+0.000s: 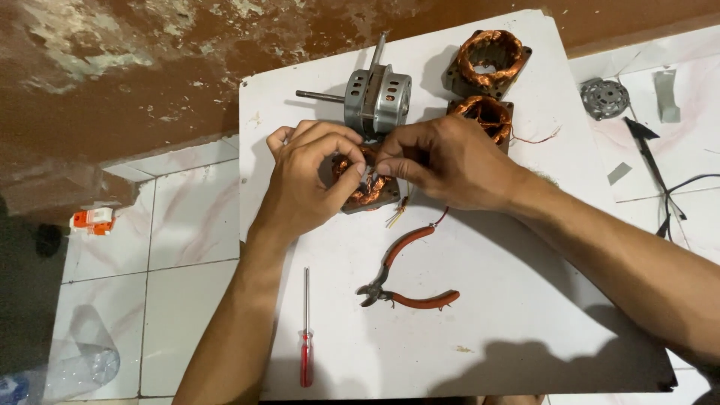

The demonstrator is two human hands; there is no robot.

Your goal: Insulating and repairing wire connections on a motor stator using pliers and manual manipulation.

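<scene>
Both my hands meet over a square motor stator with copper windings (367, 191) lying on a white board (510, 300). My left hand (307, 176) pinches at the stator's winding from the left. My right hand (446, 161) pinches the same spot from the right; thin wire ends (396, 214) stick out below it. What sits between the fingertips is too small to tell.
Behind the hands stand a grey motor with a shaft (371, 97) and two more copper-wound stators (489, 60) (484, 114). Red-handled pliers (401, 274) and a red-handled screwdriver (305, 337) lie nearer me. A metal end cap (604, 97) and black cutters (649, 154) rest on the tiles at right.
</scene>
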